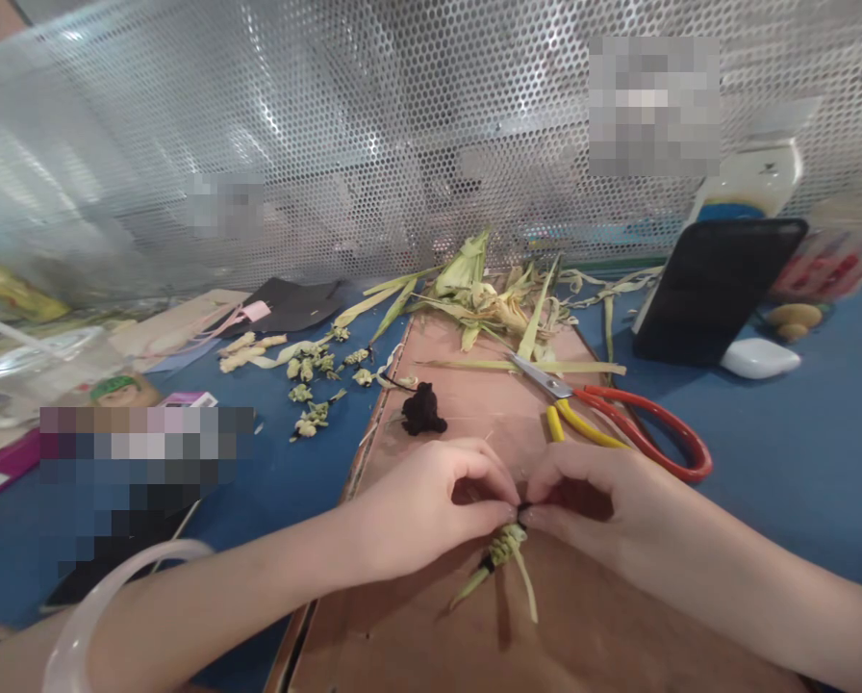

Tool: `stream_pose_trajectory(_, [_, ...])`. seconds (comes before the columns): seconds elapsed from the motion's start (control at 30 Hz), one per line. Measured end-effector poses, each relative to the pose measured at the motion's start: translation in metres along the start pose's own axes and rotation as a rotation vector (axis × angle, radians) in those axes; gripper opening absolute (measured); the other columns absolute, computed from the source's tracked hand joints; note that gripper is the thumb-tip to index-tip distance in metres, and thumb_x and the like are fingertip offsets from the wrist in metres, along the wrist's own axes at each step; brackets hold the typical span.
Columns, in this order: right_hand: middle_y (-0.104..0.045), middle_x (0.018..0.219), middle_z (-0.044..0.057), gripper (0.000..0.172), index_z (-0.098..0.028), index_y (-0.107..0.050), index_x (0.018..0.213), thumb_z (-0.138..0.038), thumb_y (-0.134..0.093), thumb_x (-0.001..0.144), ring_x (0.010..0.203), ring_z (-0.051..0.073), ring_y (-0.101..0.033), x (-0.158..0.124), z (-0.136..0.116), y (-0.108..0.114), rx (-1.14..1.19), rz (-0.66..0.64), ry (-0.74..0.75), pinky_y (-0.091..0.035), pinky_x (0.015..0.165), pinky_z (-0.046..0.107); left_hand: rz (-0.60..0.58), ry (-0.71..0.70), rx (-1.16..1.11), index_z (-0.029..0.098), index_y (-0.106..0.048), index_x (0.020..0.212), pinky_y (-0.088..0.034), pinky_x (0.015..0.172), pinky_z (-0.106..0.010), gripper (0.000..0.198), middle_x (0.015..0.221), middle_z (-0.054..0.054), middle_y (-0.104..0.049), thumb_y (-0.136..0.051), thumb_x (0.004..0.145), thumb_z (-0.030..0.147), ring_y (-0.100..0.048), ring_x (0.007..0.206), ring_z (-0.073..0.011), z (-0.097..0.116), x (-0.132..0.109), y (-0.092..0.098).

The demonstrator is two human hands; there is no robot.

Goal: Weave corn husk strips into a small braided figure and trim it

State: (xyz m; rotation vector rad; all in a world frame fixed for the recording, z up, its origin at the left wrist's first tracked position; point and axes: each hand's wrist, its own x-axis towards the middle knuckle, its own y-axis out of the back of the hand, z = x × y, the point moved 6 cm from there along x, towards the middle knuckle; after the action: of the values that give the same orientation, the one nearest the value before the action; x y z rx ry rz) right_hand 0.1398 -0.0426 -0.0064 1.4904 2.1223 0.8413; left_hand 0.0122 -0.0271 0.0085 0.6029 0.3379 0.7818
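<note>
A small braided piece of green husk (505,546) hangs just above the brown board, its loose strip ends pointing down. Black thread binds it near its lower end, and a black tie (522,513) shows at its top. My left hand (460,496) pinches the tie between thumb and forefinger from the left. From the other side, my right hand (590,496) pinches there too, fingertips nearly touching the left ones. Exactly which strand each hand holds is partly hidden. A tangled bundle of black thread (423,409) lies on the board beyond my left hand.
Scissors (647,423) with red and yellow handles lie beyond my right hand on the board (402,616). Husk strips (489,298) pile at the far end. Several braided pieces (316,364) rest on the blue table, left. A phone (720,289) leans at right; perforated metal (402,125) stands behind.
</note>
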Motion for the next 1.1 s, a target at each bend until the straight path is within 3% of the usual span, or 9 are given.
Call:
stream_pose_trajectory(0.7, [-0.061, 0.070, -0.004, 0.010, -0.024, -0.060, 0.078, -0.018, -0.054, 0.073, 0.060, 0.011, -0.056, 0.000, -0.003, 0.002, 0.012, 0.010, 0.093, -0.043, 0.052, 0.021, -0.007, 0.042, -0.039, 0.018, -0.062, 0.081, -0.043, 0.077, -0.024, 0.010, 0.086, 0.000, -0.063, -0.053, 0.078, 0.022, -0.058, 0.081, -0.0128, -0.003, -0.002, 0.000])
stream_pose_trajectory(0.87, [-0.061, 0.072, -0.002, 0.014, -0.023, -0.059, 0.078, -0.014, -0.050, 0.071, 0.063, 0.011, -0.056, -0.003, -0.006, 0.002, -0.057, 0.034, 0.110, -0.044, 0.055, 0.022, 0.007, 0.046, -0.029, 0.017, -0.062, 0.080, -0.044, 0.076, -0.025, 0.010, 0.085, 0.000, -0.064, -0.054, 0.077, 0.022, -0.058, 0.080, -0.0135, -0.005, -0.001, 0.000])
stream_pose_trajectory(1.1, [-0.056, 0.067, -0.002, 0.006, -0.022, -0.053, 0.069, -0.017, -0.050, 0.070, 0.061, 0.012, -0.052, -0.009, -0.012, 0.003, -0.183, 0.077, 0.135, -0.043, 0.057, 0.025, 0.022, 0.058, -0.033, 0.016, -0.061, 0.077, -0.045, 0.070, -0.024, 0.009, 0.082, -0.001, -0.063, -0.054, 0.075, 0.021, -0.059, 0.076, -0.0132, -0.006, -0.001, 0.001])
